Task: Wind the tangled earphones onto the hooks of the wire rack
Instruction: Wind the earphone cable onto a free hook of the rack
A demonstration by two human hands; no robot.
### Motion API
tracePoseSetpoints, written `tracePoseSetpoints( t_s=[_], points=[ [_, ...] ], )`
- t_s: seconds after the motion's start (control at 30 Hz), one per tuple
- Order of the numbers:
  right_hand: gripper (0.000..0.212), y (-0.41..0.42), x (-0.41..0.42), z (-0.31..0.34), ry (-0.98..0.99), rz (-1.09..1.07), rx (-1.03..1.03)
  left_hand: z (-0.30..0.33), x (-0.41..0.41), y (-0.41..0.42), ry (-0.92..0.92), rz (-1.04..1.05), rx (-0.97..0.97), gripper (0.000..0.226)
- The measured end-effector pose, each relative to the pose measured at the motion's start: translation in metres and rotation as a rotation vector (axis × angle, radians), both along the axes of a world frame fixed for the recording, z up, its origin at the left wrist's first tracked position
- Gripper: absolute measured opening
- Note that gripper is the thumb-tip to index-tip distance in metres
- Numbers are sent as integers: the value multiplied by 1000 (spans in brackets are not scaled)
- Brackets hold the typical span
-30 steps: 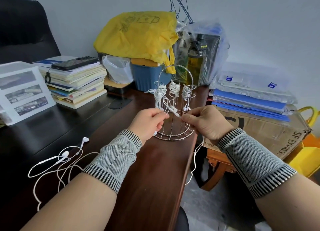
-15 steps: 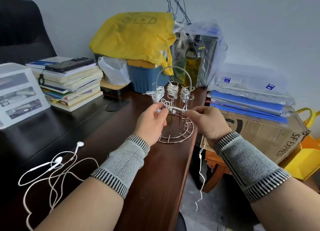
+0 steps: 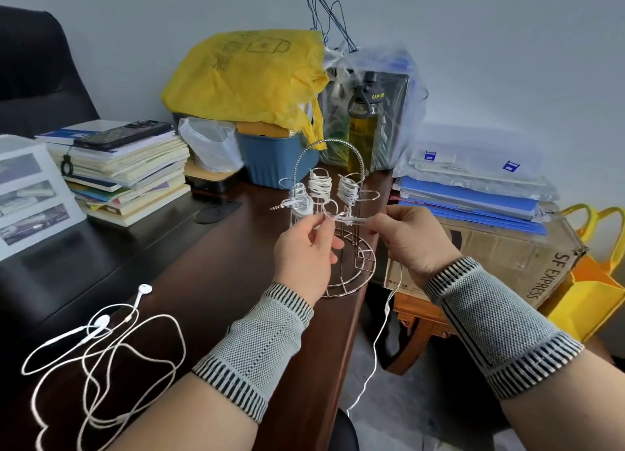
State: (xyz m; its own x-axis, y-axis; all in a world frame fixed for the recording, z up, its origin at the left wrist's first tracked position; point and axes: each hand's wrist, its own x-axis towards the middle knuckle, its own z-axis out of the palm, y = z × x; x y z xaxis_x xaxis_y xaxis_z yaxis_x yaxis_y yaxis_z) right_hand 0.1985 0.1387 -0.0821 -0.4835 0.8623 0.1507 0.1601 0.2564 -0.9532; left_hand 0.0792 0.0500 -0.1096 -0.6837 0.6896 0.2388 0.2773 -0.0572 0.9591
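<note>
A silver wire rack (image 3: 351, 274) stands near the desk's right edge, with white earphone cables wound on three of its upper hooks (image 3: 319, 185). My left hand (image 3: 304, 247) pinches a white earphone cable (image 3: 341, 218) at a front hook. My right hand (image 3: 412, 237) pinches the same cable a little to the right. The cable's free end (image 3: 380, 335) hangs from my right hand down past the desk edge. A second, tangled white earphone set (image 3: 101, 335) lies loose on the desk at lower left.
Behind the rack stand a blue tub (image 3: 274, 160), a yellow bag (image 3: 243, 78) and a clear bag with a bottle (image 3: 368, 112). A book stack with a phone (image 3: 125, 166) sits left. Blue folders on a cardboard box (image 3: 490, 247) are right of the desk.
Both hands have risen from the rack's base to its front hook, holding the cable. The hanging end has dropped lower beside the desk.
</note>
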Motion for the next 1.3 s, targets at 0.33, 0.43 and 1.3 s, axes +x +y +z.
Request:
tracePoseSetpoints(
  t_s=[0.33,0.43,1.3],
  points=[
    [33,-13,8,-11,-65,118,55,-2,3,-3,-2,51,64,24],
    [29,-16,9,-20,-78,139,34,-5,5,-3,46,91,54,19],
    [17,-22,4,-31,112,202,-91,-12,1,-1,-48,8,163,18]
  ],
)
